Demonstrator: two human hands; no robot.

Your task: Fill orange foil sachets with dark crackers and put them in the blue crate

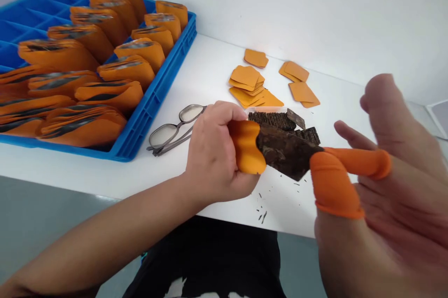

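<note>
A: What does the left hand [212, 155] have?

B: An orange pouch [248, 146], near the middle of the frame. Thumb and fingers are clamped round it, and its mouth bows open toward the right.

A: And the right hand [392, 218]?

B: It fills the right side of the frame. The thumb and one finger, both in orange finger covers [336, 190], are pinched together on the right-hand corner of a dark sheet [285, 153]. The other fingers stand away from it.

A: Where exactly is that sheet?

B: Just right of the middle, stretched between the two hands. Its left end meets the mouth of the pouch, but I can't tell how far inside it goes.

A: What's behind it?

B: A clear tub [266, 109] with rows of dark pieces [271, 121] standing on edge, close together. Above that, toward the top middle and right, flat orange pieces [245, 76] lie in several small piles on the white table [199, 67]. Dark crumbs [264, 217] are scattered below the sheet.

A: And over on the left?

B: A pair of glasses [163, 135] lies just beside the left hand. In the upper left, a blue tray [160, 88] with dividers holds many orange packets [142, 50], dark edges showing at their tops.
</note>
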